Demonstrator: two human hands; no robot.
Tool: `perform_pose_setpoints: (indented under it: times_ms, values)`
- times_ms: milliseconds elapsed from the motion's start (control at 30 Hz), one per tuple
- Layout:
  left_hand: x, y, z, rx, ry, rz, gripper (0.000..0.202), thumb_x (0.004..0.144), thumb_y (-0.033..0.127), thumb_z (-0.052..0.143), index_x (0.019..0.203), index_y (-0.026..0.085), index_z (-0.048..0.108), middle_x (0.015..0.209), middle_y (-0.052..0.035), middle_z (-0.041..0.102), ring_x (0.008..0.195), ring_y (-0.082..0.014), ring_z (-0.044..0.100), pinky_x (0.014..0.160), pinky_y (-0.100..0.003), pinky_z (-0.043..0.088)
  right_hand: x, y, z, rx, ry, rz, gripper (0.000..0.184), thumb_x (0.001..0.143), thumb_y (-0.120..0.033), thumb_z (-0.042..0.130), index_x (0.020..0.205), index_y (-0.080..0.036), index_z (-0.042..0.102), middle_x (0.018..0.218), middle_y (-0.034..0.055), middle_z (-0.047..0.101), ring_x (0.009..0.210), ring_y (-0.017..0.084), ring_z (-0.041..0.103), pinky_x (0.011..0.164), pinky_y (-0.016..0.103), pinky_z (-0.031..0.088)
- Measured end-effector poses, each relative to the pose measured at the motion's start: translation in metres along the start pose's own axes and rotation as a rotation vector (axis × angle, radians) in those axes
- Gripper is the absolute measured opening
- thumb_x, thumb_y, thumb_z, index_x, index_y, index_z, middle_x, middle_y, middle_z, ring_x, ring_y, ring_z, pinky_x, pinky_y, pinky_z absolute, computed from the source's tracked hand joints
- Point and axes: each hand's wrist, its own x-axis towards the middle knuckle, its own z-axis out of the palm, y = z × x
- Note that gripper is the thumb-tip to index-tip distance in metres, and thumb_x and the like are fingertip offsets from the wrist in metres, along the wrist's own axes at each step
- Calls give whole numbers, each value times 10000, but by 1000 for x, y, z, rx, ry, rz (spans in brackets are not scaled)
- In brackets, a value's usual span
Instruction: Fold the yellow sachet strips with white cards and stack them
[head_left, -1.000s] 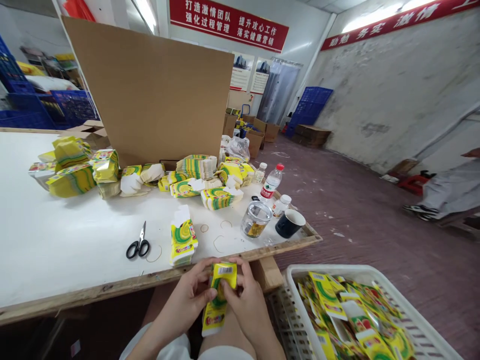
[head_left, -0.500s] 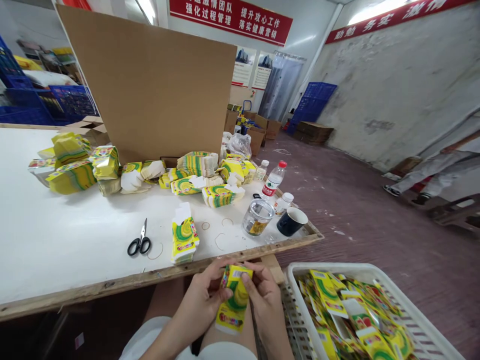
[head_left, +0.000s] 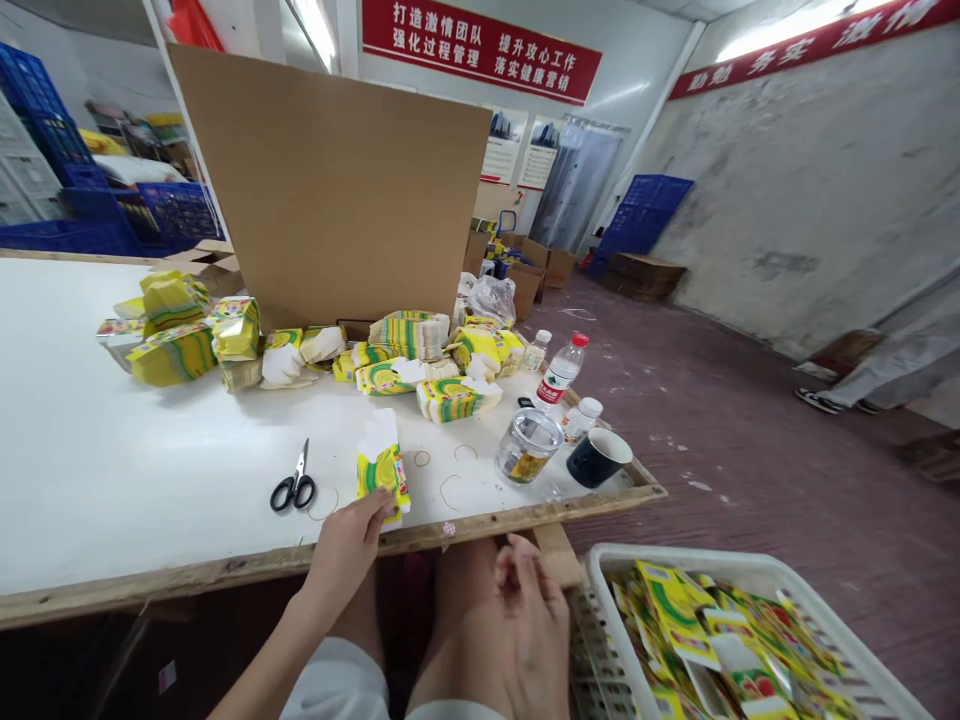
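Observation:
My left hand (head_left: 360,525) reaches over the table's near edge, thumb and fingers closed on the near end of a flattened yellow-and-green carton (head_left: 380,468) on a small stack. The carton's white flaps point away from me. Above my lap, below the table edge, my right hand (head_left: 531,600) is loosely curled with its fingers a little apart, and I see nothing in it. Black-handled scissors (head_left: 294,483) lie left of the stack. To its right are thin rubber bands (head_left: 422,458). A white plastic basket (head_left: 679,553) of similar cartons stands to the right of my right hand.
Bundles of flattened cartons (head_left: 409,335) line the back of the table before a tall cardboard sheet (head_left: 337,190). At the right corner stand a clear jar (head_left: 529,447), a dark mug (head_left: 598,458) and a water bottle (head_left: 560,373). A person's leg (head_left: 892,345) shows at far right.
The carton that both hands held over my lap is out of them. My left hand has moved left and forward onto the stack; my right hand stays over my lap. The view has shifted slightly.

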Motion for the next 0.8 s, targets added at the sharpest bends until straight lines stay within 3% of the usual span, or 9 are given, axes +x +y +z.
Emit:
perform_pose_setpoints:
  times_ms: [100, 200, 367, 467, 567, 700, 800]
  values:
    - [-5, 4, 1, -48, -1, -2, 278, 892, 239, 540, 1083, 255, 741, 1180, -71, 766, 1142, -303, 689, 998, -457, 539, 2, 10, 32, -201, -159, 30, 396, 810, -567, 663, 823, -174, 705, 683, 37, 678, 517, 150, 545, 470, 258, 432]
    - [-6, 7, 6, -123, -27, 4, 329, 857, 235, 593, 1167, 252, 703, 1210, -78, 752, 1129, -306, 695, 981, -455, 550, 14, 22, 64, -293, -211, -8, 374, 764, -513, 710, 913, -171, 749, 773, 61, 729, 609, 186, 593, 530, 274, 460]
    - [-5, 11, 4, -237, -16, 9, 314, 893, 251, 563, 1186, 250, 677, 1211, -84, 745, 1169, -280, 671, 1045, -450, 501, 35, 33, 96, -313, -243, -67, 167, 656, -363, 783, 713, -214, 732, 690, 12, 704, 623, 194, 578, 599, 289, 473]
    - [-5, 12, -2, -331, 77, -30, 359, 909, 310, 572, 1257, 243, 629, 1347, -106, 660, 1293, -284, 575, 1120, -462, 420, 33, 28, 93, -261, -255, -62, 201, 716, -393, 738, 747, -198, 698, 722, 27, 711, 652, 196, 603, 645, 305, 497]
    - [-6, 16, -6, -671, 152, -161, 481, 878, 419, 636, 1313, 220, 590, 1426, -133, 593, 1340, -305, 524, 1125, -465, 412, 17, 17, 80, -180, -306, -15, 338, 781, -488, 686, 932, -185, 668, 821, 59, 744, 732, 216, 673, 686, 331, 539]
    - [-9, 30, -5, -1156, -93, -386, 511, 782, 505, 741, 1183, 192, 699, 1216, -136, 739, 1196, -340, 640, 1053, -478, 479, -8, 5, 63, 21, -405, 199, 405, 749, -479, 771, 1015, -197, 653, 833, 60, 754, 719, 218, 710, 665, 336, 563]
    - [-14, 41, -4, -1336, -235, -421, 456, 744, 479, 789, 1104, 203, 750, 1142, -123, 772, 1167, -343, 656, 1039, -473, 487, -19, 2, 56, 115, -400, 281, 372, 703, -430, 838, 957, -195, 703, 870, 67, 766, 770, 219, 720, 721, 337, 568]
